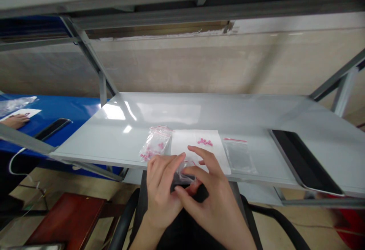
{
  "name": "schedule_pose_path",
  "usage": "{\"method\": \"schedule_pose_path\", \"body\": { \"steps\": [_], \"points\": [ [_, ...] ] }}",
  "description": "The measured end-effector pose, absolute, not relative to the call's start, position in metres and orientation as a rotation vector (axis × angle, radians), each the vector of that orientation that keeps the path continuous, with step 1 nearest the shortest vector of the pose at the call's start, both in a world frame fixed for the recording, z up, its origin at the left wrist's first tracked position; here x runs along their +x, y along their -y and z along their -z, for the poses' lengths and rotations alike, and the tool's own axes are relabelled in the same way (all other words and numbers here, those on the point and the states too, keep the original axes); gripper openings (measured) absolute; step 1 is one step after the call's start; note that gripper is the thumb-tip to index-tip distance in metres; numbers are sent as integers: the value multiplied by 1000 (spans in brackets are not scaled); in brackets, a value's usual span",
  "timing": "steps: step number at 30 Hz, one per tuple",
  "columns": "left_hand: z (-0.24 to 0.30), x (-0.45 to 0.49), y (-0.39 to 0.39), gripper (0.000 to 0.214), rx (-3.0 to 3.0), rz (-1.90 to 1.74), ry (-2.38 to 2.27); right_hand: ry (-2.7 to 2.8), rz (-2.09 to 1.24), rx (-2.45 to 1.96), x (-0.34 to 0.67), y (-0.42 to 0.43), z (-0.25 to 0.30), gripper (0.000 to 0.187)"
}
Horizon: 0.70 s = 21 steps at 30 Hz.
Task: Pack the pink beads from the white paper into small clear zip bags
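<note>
So, in the head view, the left hand and right hand are close together at the near edge of the surface, both pinching a small clear plastic bag. Just beyond them, a white sheet carries a short cluster of pink beads, with a bead-filled zip bag to its left and an empty zip bag to its right. A black tablet lies near the right edge, and a co-worker's hand rests on a blue table off to the left.
</note>
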<state>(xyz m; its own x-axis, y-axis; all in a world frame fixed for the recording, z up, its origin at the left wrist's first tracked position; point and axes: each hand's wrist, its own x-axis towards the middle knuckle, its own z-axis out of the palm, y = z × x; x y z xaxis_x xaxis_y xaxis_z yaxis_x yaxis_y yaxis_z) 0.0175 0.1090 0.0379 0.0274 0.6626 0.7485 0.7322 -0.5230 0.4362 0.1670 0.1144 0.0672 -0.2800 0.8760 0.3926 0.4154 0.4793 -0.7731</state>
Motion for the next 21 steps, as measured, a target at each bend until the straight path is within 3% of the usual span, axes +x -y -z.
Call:
{"method": "schedule_pose_path", "body": {
  "steps": [4, 14, 18, 21],
  "points": [
    [-38, 17, -111, 40, -2284, 1543, 1487, 1901, -857, -1027, 168, -114, -68, 19],
    [-40, 18, -111, 42, -2462, 1651, 1586, 1791, -1052, -992, 175, -119, -69, 14],
    [-42, 16, -110, 41, -2624, 1942, 1692, 1717, -1104, -884, 188, -120, -68, 15],
    [-41, 14, -109, 34, -2823, 2405, 1743, 1829, -1031, -784, 203, -124, -69, 22]
  ]
}}
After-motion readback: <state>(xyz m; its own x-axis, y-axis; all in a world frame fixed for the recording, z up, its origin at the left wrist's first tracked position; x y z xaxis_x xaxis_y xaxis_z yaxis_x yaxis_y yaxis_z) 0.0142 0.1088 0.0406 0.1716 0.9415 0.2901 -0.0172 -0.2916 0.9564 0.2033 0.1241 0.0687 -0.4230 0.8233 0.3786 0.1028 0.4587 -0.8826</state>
